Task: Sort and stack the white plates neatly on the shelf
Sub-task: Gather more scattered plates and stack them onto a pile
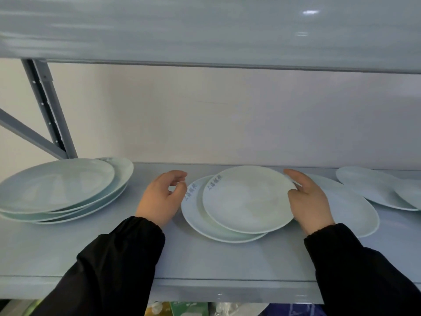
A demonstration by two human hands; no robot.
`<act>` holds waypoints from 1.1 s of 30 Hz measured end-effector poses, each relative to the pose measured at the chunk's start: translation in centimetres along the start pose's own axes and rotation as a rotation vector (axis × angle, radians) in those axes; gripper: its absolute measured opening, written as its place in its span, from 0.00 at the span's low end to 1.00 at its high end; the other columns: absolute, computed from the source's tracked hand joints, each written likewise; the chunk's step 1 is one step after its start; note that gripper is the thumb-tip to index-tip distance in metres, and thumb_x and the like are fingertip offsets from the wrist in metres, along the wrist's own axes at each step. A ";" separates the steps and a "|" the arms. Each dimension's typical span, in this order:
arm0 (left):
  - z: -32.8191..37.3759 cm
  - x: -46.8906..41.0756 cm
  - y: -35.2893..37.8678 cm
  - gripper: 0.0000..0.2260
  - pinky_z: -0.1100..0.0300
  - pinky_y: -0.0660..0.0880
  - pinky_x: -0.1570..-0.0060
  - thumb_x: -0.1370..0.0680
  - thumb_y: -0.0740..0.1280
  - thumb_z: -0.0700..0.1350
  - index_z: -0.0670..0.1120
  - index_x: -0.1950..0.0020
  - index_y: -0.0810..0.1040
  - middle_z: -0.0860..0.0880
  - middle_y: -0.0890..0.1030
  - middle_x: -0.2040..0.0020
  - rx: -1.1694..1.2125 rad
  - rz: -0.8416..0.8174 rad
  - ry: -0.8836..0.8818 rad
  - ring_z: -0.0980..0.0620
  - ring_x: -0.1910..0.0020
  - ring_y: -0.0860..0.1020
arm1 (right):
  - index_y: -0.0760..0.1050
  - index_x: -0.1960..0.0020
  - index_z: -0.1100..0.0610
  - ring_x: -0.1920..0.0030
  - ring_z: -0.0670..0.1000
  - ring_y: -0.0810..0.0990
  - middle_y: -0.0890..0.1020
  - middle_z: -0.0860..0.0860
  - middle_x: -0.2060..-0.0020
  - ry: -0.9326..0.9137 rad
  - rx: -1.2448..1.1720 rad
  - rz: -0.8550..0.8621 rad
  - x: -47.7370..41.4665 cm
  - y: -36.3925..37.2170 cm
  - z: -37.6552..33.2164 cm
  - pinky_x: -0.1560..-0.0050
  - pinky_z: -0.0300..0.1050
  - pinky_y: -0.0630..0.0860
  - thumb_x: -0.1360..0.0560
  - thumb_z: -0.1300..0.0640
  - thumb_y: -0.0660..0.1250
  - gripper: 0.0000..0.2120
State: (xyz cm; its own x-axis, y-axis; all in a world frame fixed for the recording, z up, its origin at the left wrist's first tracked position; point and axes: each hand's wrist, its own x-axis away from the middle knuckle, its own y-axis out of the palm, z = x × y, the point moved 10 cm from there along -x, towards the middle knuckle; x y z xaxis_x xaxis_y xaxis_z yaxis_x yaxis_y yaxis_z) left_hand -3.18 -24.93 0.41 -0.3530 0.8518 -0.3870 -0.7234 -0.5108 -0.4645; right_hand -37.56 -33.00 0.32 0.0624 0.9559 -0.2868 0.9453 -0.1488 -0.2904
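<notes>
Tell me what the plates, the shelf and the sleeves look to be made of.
Top plate between the hands: likely glazed ceramic, smooth and pale, with a soft sheen and printed characters by the rim; melamine is possible. Shelf: probably painted metal, uniformly grey and slightly glossy. Sleeves: black woven fabric, matte, gathered at elastic cuffs.

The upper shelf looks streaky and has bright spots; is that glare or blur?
Head view: both; the upper shelf is close and smeared, with glare spots at its right. The plates below stay fairly sharp, under soft, even light with faint shadows.

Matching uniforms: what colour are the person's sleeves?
Black sleeves, clearest in the head view.
</notes>
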 end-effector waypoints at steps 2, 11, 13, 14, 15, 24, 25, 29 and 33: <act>-0.1 -0.1 0.0 0.14 0.70 0.70 0.52 0.21 0.61 0.45 0.53 0.38 0.78 0.60 0.79 0.44 -0.004 -0.001 0.000 0.66 0.44 0.75 | 0.74 0.34 0.47 0.41 0.46 0.76 0.79 0.44 0.41 -0.008 0.000 0.014 0.2 -0.2 -0.3 0.41 0.42 0.71 0.26 0.66 0.57 0.25; -0.1 -0.2 0.1 0.13 0.72 0.69 0.53 0.21 0.61 0.45 0.54 0.39 0.78 0.58 0.79 0.44 -0.009 -0.003 0.000 0.66 0.45 0.75 | 0.73 0.32 0.46 0.32 0.46 0.70 0.72 0.44 0.31 -0.194 0.200 0.056 1.1 -1.1 -1.6 0.32 0.50 0.69 0.27 0.48 0.60 0.23; 0.1 -0.1 0.1 0.13 0.71 0.70 0.52 0.21 0.61 0.45 0.53 0.38 0.78 0.58 0.79 0.44 -0.010 -0.009 0.005 0.66 0.45 0.75 | 0.74 0.33 0.46 0.32 0.48 0.71 0.72 0.45 0.31 -0.222 0.237 0.053 1.5 -1.4 -1.8 0.32 0.53 0.69 0.24 0.50 0.63 0.20; 0.1 -0.1 0.1 0.13 0.69 0.71 0.51 0.21 0.61 0.45 0.54 0.38 0.78 0.59 0.79 0.44 -0.012 -0.015 0.007 0.65 0.45 0.75 | 0.74 0.33 0.46 0.32 0.49 0.71 0.72 0.45 0.31 -0.233 0.263 0.052 1.6 -1.6 -1.8 0.32 0.52 0.69 0.23 0.52 0.64 0.19; 0.3 0.0 0.2 0.14 0.66 0.72 0.48 0.21 0.61 0.45 0.54 0.38 0.78 0.59 0.79 0.43 -0.015 -0.022 0.012 0.64 0.44 0.75 | 0.74 0.33 0.47 0.32 0.48 0.71 0.72 0.45 0.31 -0.246 0.293 0.048 1.8 -1.8 -1.9 0.32 0.50 0.68 0.23 0.53 0.65 0.19; 1.6 0.8 0.7 0.14 0.56 0.70 0.44 0.22 0.63 0.51 0.60 0.36 0.75 0.60 0.76 0.39 -0.109 -0.056 0.113 0.52 0.43 0.74 | 0.76 0.34 0.47 0.32 0.45 0.70 0.75 0.45 0.32 -0.336 0.527 -0.081 2.8 -2.2 -1.1 0.32 0.41 0.64 0.25 0.48 0.66 0.19; 2.2 1.1 0.7 0.15 0.56 0.71 0.45 0.23 0.62 0.53 0.59 0.36 0.75 0.60 0.76 0.39 -0.135 -0.049 0.133 0.52 0.46 0.74 | 0.76 0.33 0.47 0.32 0.45 0.70 0.75 0.45 0.33 -0.349 0.566 -0.095 3.0 -2.3 -1.0 0.33 0.38 0.63 0.26 0.44 0.64 0.21; 6.1 3.0 1.8 0.22 0.57 0.68 0.43 0.27 0.58 0.57 0.53 0.36 0.77 0.55 0.77 0.42 -0.240 0.018 0.268 0.51 0.40 0.72 | 0.76 0.34 0.46 0.35 0.46 0.72 0.76 0.45 0.35 -0.403 0.632 -0.117 3.6 -3.8 -0.3 0.37 0.34 0.63 0.29 0.38 0.57 0.27; 11.4 6.3 4.6 0.20 0.62 0.65 0.40 0.26 0.60 0.51 0.47 0.38 0.80 0.51 0.79 0.44 -0.319 0.106 0.443 0.48 0.41 0.73 | 0.77 0.36 0.46 0.35 0.46 0.73 0.77 0.46 0.36 -0.460 0.649 -0.122 3.1 -6.7 0.5 0.36 0.39 0.67 0.29 0.39 0.58 0.26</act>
State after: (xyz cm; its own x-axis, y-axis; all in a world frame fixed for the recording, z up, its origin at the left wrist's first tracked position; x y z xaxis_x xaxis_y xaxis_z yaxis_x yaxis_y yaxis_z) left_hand -15.52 -20.62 4.89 -0.0814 0.6989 -0.7106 -0.4578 -0.6595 -0.5962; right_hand -43.82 -29.14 0.94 -0.3012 0.7959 -0.5251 0.5531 -0.3027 -0.7762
